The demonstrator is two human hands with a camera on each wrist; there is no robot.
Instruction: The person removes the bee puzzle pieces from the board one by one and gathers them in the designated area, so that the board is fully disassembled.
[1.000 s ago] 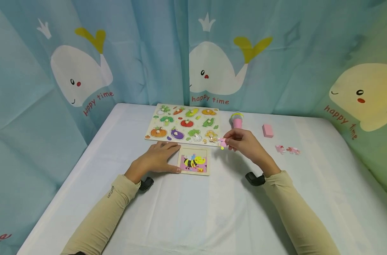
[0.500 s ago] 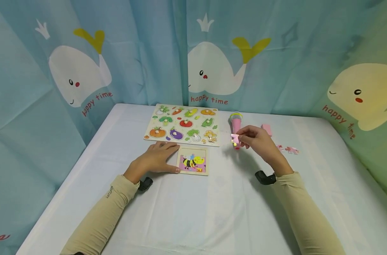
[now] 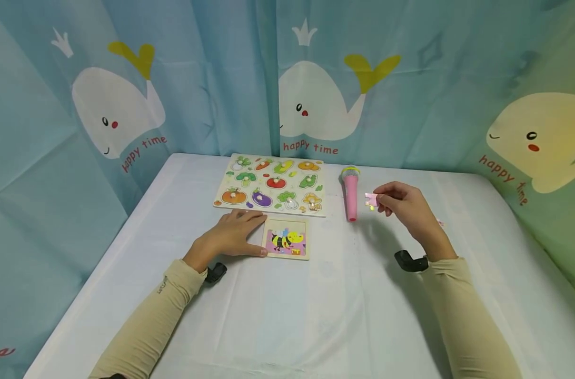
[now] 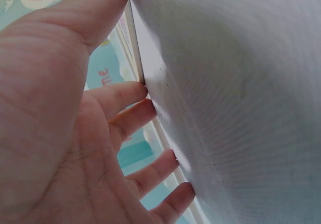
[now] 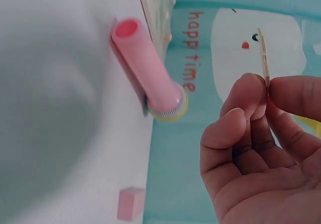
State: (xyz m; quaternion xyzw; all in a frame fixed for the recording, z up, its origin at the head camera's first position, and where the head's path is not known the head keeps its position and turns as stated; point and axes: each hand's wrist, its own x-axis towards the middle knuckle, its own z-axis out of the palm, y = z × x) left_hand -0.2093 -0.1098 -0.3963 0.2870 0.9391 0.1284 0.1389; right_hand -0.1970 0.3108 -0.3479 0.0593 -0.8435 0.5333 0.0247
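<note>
My left hand [image 3: 230,234] rests at the left side of a small square wooden jigsaw puzzle [image 3: 287,239] with a bee picture, thumb near its lower-left corner and fingers near its upper-left corner. In the left wrist view the fingers [image 4: 150,176] are spread and relaxed, their tips at the tabletop. My right hand [image 3: 406,208] pinches a pink jigsaw piece [image 3: 370,200] between thumb and fingers, above the table and right of a pink toy microphone [image 3: 351,195]. Edge-on, the thin piece [image 5: 264,58] stands up from the fingertips in the right wrist view.
Behind the bee puzzle lies a wooden vegetable peg puzzle [image 3: 273,184]. A pink block [image 5: 130,204] appears in the right wrist view. Part of another jigsaw piece [image 3: 440,222] shows beyond the right wrist. A whale-print curtain [image 3: 316,95] hangs behind the table.
My right hand has moved right with the jigsaw piece, from beside the vegetable puzzle past the microphone, now covering the pink block in the head view. My left hand has stayed in place.
</note>
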